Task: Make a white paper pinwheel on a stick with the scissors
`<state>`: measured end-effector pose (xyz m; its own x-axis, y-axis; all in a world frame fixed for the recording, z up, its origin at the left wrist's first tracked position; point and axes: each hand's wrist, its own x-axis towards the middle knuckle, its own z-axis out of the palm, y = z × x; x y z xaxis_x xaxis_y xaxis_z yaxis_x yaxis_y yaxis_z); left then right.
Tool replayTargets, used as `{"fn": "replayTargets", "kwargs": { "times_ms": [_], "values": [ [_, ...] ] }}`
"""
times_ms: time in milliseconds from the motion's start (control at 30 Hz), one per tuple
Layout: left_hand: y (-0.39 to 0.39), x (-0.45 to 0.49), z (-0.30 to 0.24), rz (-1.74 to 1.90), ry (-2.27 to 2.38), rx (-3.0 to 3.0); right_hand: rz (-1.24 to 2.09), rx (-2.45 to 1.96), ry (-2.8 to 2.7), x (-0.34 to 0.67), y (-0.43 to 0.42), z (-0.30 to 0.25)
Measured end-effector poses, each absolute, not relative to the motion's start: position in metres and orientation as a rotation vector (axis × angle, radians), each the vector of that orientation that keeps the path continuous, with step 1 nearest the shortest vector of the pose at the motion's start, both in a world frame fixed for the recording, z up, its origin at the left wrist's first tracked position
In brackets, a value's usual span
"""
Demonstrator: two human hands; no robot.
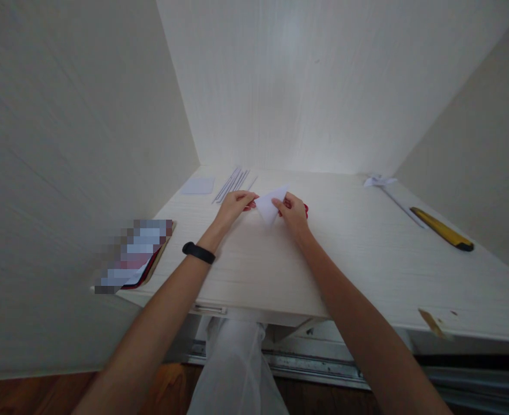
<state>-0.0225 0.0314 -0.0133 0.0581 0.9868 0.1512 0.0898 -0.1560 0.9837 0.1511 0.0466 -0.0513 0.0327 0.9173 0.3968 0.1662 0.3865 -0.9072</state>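
Note:
A small folded white paper (pixel 270 206) with a pointed lower corner is held just above the white desk (pixel 366 253). My left hand (pixel 236 205) pinches its left edge, and my right hand (pixel 294 211) pinches its right edge. Both hands have their fingers closed on the paper. A bit of red shows beneath my hands, by the right hand (pixel 305 210); what it is I cannot make out. A black band (pixel 198 252) is on my left wrist.
Several thin white sticks (pixel 232 185) and a white square sheet (pixel 198 185) lie at the back left. A red-edged booklet (pixel 139 259) sits at the desk's left edge. At the right lie a yellow utility knife (pixel 442 229), a white strip (pixel 403 207) and a small folded paper figure (pixel 379 181). Walls enclose three sides.

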Motion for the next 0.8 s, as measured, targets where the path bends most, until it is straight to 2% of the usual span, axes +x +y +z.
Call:
{"fn": "replayTargets", "kwargs": {
  "times_ms": [800],
  "values": [
    [0.035, -0.024, -0.025, 1.298, 1.114, 1.456, 0.781, -0.948, -1.302, 0.155, 0.041, -0.042]
  ]
}}
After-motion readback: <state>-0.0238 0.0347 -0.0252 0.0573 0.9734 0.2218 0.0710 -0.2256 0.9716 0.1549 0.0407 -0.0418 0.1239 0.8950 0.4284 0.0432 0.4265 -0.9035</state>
